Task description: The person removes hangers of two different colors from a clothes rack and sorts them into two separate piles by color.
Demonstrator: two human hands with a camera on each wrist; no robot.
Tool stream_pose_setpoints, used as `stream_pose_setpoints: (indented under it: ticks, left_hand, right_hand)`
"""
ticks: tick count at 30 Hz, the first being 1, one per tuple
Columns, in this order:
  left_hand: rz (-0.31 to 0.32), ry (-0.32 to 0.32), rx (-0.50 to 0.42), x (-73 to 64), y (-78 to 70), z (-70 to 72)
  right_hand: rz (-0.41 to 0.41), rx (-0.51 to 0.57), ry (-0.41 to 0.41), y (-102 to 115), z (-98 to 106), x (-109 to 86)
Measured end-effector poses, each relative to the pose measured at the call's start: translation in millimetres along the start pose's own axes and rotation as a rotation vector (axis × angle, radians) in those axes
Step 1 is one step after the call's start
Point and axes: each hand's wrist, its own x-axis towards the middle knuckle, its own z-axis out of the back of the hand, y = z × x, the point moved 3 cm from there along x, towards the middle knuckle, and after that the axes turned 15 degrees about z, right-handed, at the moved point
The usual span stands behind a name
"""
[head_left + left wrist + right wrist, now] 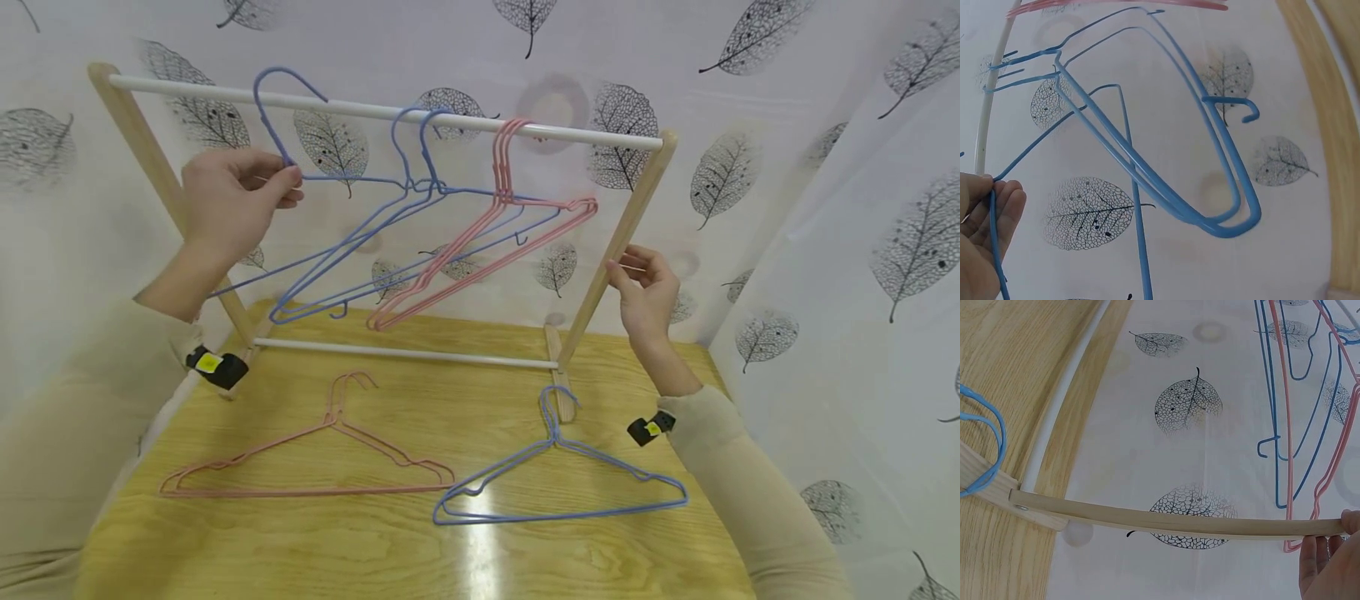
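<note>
My left hand (232, 196) pinches a blue hanger (257, 102) at its neck, just below the hook. In the head view that hook arcs above the white top rod (360, 109), near the rack's left end. The left wrist view shows the thumb and fingertips at the neck of this hanger (1034, 144). Two more blue hangers (423, 150) hang to its right, then several pink hangers (504, 162) bunched together. My right hand (647, 292) holds the rack's right wooden post (637, 204) partway down, thumb on one side and fingers behind.
On the wooden table (360, 558) lie pink hangers (300, 492) at left and blue hangers (558, 517) at right, both in front of the rack. A white lower bar (405, 354) joins the posts. A leaf-patterned curtain (780, 275) hangs close behind and to the right.
</note>
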Motion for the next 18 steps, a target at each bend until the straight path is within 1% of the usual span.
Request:
stream_pose_setpoints:
  ticks: [3,5,9,12,15,18]
  left_hand:
    - [0.014,-0.012,0.01,-6.2,8.2,10.4]
    - [0.034,-0.021,0.025,-10.8,15.0,16.4]
    - [0.047,-0.051,0.075,-21.1,31.0,26.8]
    - [0.059,-0.05,0.098,-28.6,45.8,32.3]
    - [0.065,-0.045,0.099,-36.2,62.0,35.6]
    - [0.084,-0.047,0.097,-46.4,78.9,38.0]
  right_hand:
    - [0.005,-0.006,0.012,0.6,-0.2,-0.2]
    - [0.01,-0.013,0.021,0.7,0.2,-0.4]
    - [0.007,-0.025,0.036,1.0,0.6,-0.8]
    - [0.002,-0.02,0.035,1.1,0.6,-0.9]
    - [0.003,-0.021,0.034,1.1,0.6,-0.9]
    - [0.007,-0.021,0.031,0.9,0.3,-0.7]
